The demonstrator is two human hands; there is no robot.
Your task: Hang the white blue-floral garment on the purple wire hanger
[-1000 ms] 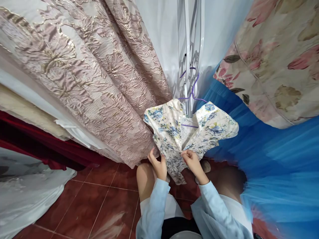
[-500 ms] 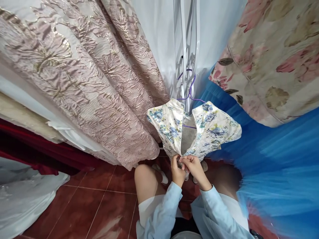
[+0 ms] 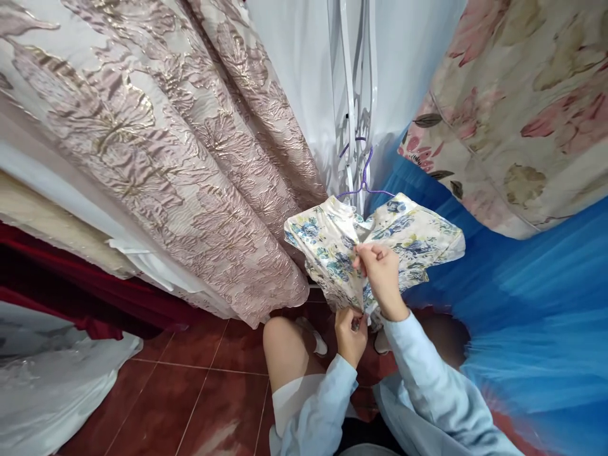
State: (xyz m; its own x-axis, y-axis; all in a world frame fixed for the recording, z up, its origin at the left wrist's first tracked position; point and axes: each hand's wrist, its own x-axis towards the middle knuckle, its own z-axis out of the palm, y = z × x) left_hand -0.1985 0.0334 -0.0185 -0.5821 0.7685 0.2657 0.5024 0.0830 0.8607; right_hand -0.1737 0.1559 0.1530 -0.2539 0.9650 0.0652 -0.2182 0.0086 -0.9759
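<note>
A sleeveless white floral dress (image 3: 327, 244) with blue flowers hangs on a purple hanger (image 3: 364, 180) in front of me. My right hand (image 3: 382, 275) is closed in a pinch high on the garment's centre opening, apparently on the zipper pull, which the fingers hide. Lower down, my left hand (image 3: 350, 332) pinches the fabric at the bottom of the same seam. Between my two hands the edges lie together; above the right hand a small V at the neck stays apart.
White metal rails (image 3: 351, 82) rise behind the hanger. A pink and gold embossed cloth (image 3: 209, 158) drapes on the left. Blue tulle (image 3: 536, 310) and a beige floral cloth (image 3: 517, 126) hang on the right. Below me is a red tiled floor (image 3: 190, 392).
My right hand has travelled up the seam, away from the left hand, and the wide opening has closed below it. My left hand stays low, pinching the fabric.
</note>
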